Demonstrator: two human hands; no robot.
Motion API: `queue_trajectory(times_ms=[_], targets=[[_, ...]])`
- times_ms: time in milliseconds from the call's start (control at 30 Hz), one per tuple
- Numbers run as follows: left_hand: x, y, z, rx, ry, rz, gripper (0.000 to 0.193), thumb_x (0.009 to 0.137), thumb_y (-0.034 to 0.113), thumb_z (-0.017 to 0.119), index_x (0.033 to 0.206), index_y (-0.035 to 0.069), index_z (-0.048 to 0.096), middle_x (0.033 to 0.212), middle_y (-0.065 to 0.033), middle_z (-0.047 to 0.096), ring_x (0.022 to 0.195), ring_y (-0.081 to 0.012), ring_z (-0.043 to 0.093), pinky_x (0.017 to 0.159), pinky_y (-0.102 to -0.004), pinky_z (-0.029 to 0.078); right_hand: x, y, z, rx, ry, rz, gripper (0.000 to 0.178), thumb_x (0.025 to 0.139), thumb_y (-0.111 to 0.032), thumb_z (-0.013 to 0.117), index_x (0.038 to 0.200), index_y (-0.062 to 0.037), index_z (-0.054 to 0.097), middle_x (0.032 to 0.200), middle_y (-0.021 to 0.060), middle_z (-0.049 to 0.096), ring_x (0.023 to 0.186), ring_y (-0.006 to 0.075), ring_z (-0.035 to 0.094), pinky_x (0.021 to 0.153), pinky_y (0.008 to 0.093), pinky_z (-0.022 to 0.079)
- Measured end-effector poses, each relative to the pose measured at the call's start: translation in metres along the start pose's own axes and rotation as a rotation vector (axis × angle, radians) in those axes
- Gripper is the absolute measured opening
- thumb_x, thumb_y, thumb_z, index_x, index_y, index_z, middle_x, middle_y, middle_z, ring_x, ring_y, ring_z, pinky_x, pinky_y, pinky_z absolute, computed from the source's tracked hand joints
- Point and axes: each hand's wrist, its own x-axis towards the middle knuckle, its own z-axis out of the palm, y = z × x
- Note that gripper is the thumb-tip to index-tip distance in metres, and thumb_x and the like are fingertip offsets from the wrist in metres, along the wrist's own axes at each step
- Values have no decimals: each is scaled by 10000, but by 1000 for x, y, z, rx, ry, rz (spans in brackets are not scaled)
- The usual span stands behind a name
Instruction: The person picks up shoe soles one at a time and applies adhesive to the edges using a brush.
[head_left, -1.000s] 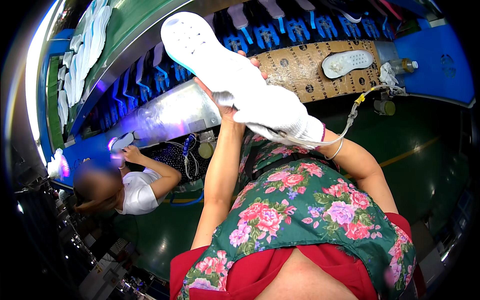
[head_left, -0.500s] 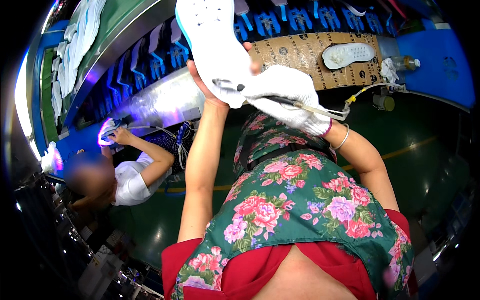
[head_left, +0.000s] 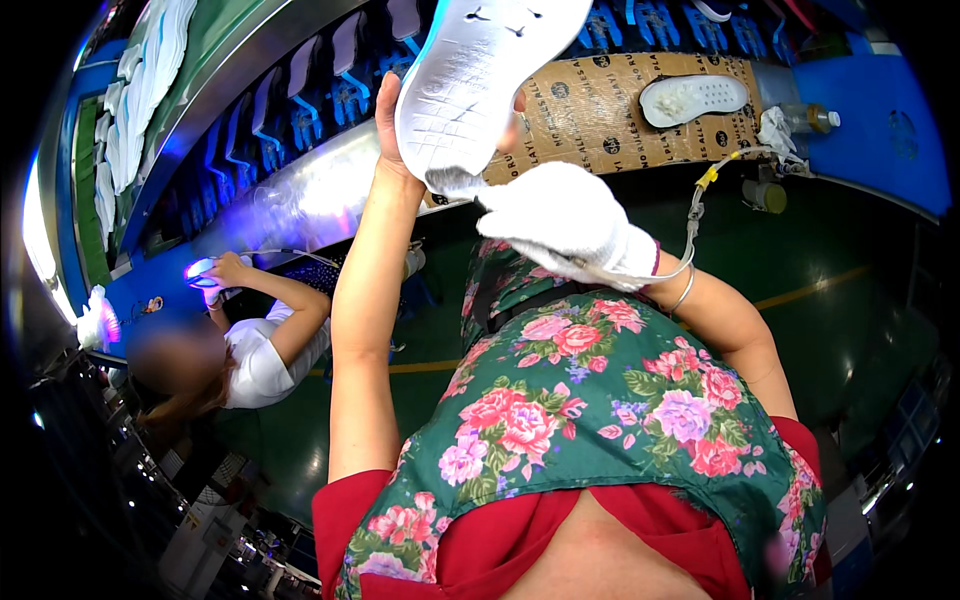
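Observation:
My bare left hand is wrapped round a white shoe sole with a pale blue edge, fingertips showing on its far side. The sole is tilted, its wet-looking, grooved inner face turned up. In a white knit glove, my right hand grips a brush; the handle is mostly hidden in the fist. The bristles touch the sole's near, rounded end. A clear tube runs from beside the glove up to a yellow fitting.
Another white sole lies on a cardboard sheet, near a bottle and crumpled tissue. Beyond runs a rack of blue holders with dark soles. White soles are stacked far left. A co-worker handles a piece at the left.
The sole has tilted and shifted right and up, so its grooved end shows more. My right hand and the brush have dropped slightly; the brush is now at the sole's near tip.

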Motion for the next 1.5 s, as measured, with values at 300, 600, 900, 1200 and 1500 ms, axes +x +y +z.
queue_trajectory(times_ms=[300, 600, 900, 1200, 1500], targets=[[-3, 5, -9, 40, 77, -86, 1086, 739, 788, 565, 1492, 29, 378, 1434, -284, 468, 1243, -429, 551, 994, -504, 519, 4, 0, -6, 61, 75, 17, 267, 785, -70, 773, 1042, -139, 754, 1033, 55, 742, 844, 250, 697, 736, 345, 543], [-1, 2, -10, -8, 69, 13, 1015, 797, 767, 510, 1494, 40, 378, 1416, -278, 489, 1182, -438, 593, 935, -546, 548, 4, -6, -1, 559, 116, 430, 181, 790, -50, 786, 970, -54, 761, 989, 95, 745, 871, 190, 710, 791, 315, 563], [-15, -48, 40, 24, 492, 118, 868, 925, 696, 369, 1490, 38, 371, 1266, -257, 595, 987, -417, 680, 762, -501, 614, 46, 40, -60, -107, 289, 161, 201, 798, -102, 780, 998, -86, 763, 935, 84, 746, 848, 204, 714, 740, 296, 572], [-9, -56, 60, -172, 799, 262, 919, 901, 737, 387, 1494, 35, 361, 1237, -281, 599, 987, -429, 669, 815, -517, 588, 29, 15, -35, 56, 42, 200, 236, 766, -89, 799, 997, -66, 756, 913, 98, 738, 804, 244, 708, 723, 326, 561], [-47, -3, 85, 104, 161, 333, 1141, 697, 544, 854, 1551, 123, 223, 1444, -290, 333, 1141, -460, 538, 806, -589, 546, -21, 32, -65, 1322, 575, 574, 210, 811, 85, 665, 1010, 35, 708, 1099, 232, 701, 972, 278, 706, 763, 313, 589]])
